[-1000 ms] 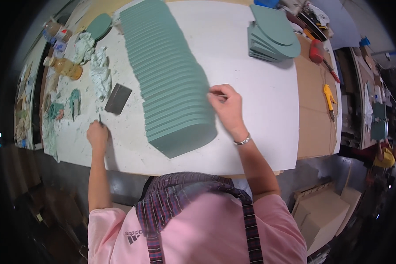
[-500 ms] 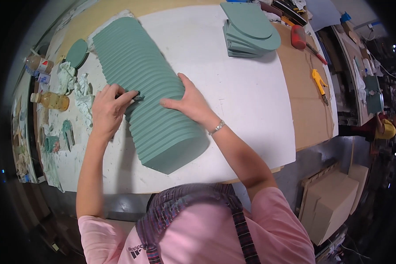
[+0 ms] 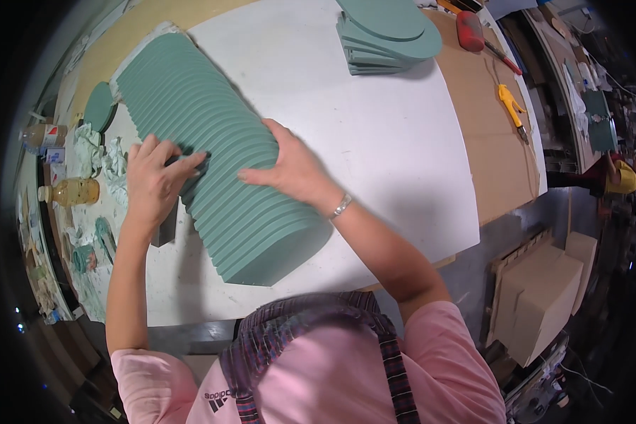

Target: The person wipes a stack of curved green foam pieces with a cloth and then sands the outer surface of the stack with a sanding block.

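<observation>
Where stack [image 3: 222,141] (grn) lies, R hand [image 3: 293,169] rests; L hand [image 3: 152,177] too.

Row of overlapping grn pcs [image 3: 215,131] lies diag. on wht tbl [image 3: 389,141].

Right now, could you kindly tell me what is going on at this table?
At a white table, a person is handling a long row of overlapping green pieces. The left hand pinches a small dark object, mostly hidden by its fingers, at the row's left side; the right hand lies spread over its right side. A smaller green stack sits apart, farther right.
</observation>
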Action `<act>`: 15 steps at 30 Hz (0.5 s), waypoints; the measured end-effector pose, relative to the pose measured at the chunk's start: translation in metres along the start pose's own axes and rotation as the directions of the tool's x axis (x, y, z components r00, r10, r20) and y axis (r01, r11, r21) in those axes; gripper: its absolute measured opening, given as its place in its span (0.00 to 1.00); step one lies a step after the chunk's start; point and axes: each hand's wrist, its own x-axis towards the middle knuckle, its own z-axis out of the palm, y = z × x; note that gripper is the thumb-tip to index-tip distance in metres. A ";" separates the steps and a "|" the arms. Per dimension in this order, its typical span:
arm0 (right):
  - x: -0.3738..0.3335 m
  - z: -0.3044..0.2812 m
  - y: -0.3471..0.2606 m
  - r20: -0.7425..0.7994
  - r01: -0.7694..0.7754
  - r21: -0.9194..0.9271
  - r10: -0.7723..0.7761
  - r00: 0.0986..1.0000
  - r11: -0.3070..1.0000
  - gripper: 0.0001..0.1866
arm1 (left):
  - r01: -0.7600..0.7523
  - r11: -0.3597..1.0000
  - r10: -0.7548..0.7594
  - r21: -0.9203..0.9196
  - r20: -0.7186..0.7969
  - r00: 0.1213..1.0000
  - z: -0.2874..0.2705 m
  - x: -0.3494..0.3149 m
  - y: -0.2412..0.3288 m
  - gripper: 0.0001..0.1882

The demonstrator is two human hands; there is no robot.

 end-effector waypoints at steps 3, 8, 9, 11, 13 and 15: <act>-0.002 -0.003 -0.002 -0.009 0.004 -0.014 -0.004 1.000 1.000 0.62 | 0.005 1.000 -0.005 -0.008 0.010 1.000 0.000 -0.007 0.003 0.17; -0.003 0.000 -0.003 -0.017 0.009 -0.038 -0.010 1.000 0.999 0.62 | 0.036 0.999 -0.036 0.007 -0.018 0.999 0.002 0.003 0.014 0.15; -0.002 0.000 -0.003 -0.015 0.006 -0.017 -0.007 1.000 1.000 0.61 | 0.038 0.999 -0.038 0.003 -0.020 0.999 0.003 0.005 0.013 0.15; -0.002 -0.002 -0.003 -0.012 0.003 0.000 -0.003 1.000 1.000 0.61 | 0.029 0.999 -0.029 -0.015 -0.006 1.000 0.005 0.007 0.010 0.15; -0.002 -0.001 -0.004 -0.007 0.001 -0.013 -0.001 1.000 1.000 0.60 | 0.024 1.000 -0.025 -0.016 -0.013 1.000 0.003 0.011 0.013 0.15; -0.001 0.000 -0.003 -0.010 0.011 -0.012 -0.011 1.000 1.000 0.60 | 0.020 1.000 -0.020 -0.014 -0.023 1.000 0.003 0.015 0.015 0.14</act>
